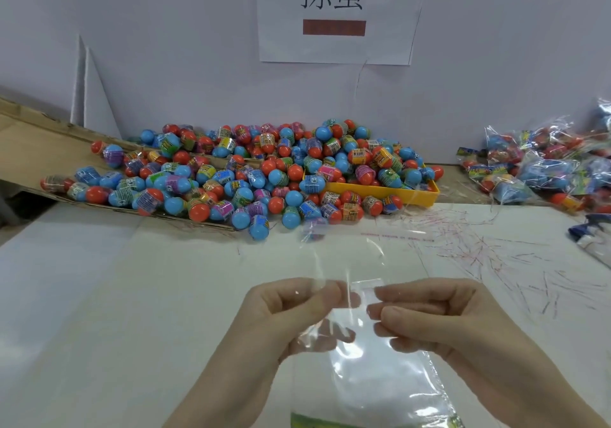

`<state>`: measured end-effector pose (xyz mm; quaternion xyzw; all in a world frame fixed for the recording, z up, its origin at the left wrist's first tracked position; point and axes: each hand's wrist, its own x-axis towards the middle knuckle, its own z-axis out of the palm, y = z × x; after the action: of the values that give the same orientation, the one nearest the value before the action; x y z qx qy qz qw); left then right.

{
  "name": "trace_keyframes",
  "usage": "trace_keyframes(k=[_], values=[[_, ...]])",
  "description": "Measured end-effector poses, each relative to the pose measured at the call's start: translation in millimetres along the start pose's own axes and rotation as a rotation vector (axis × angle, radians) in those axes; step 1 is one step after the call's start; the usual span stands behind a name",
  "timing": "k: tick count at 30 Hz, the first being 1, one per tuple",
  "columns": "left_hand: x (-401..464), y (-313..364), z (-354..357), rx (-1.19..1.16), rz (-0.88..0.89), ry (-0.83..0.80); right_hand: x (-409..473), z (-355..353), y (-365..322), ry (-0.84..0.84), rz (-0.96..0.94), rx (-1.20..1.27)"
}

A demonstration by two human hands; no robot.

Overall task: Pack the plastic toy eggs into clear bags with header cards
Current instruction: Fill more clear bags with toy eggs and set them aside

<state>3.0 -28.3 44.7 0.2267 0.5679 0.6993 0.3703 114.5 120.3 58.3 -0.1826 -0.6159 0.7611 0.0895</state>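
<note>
A big heap of blue and orange plastic toy eggs (pixel 251 172) with printed wrap bands lies across the back of the table. In front of me I hold an empty clear bag (pixel 367 371) by its top edge. My left hand (pixel 291 308) pinches the left side of the bag's mouth, and my right hand (pixel 439 315) pinches the right side. A green header card (pixel 317 422) shows inside the bag at the bottom edge of the view.
A yellow tray (pixel 390 192) sits under the right part of the heap, and a cardboard flap (pixel 39 149) slopes in from the left. Filled bags (pixel 542 166) pile at the right. Thin red strips (pixel 479 249) litter the white table. A paper sign (pixel 334 14) hangs on the wall.
</note>
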Motion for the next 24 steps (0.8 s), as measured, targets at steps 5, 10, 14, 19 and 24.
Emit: trace_keyframes(k=[5,10,14,19,24], values=[[1,-4,6,0.045,0.046,0.085,-2,9,2,0.074,0.004,-0.024],[3,-8,16,0.121,0.196,0.48,-4,20,-4,0.406,-0.384,-0.178],[-10,-5,36,0.132,0.339,0.164,-3,33,0,0.612,-0.885,-0.808],[-6,1,37,-0.031,0.243,0.137,-9,41,-2,0.137,-0.803,-0.815],[16,-3,-2,-0.121,0.001,0.198,9,10,-29,-0.106,-0.51,-0.086]])
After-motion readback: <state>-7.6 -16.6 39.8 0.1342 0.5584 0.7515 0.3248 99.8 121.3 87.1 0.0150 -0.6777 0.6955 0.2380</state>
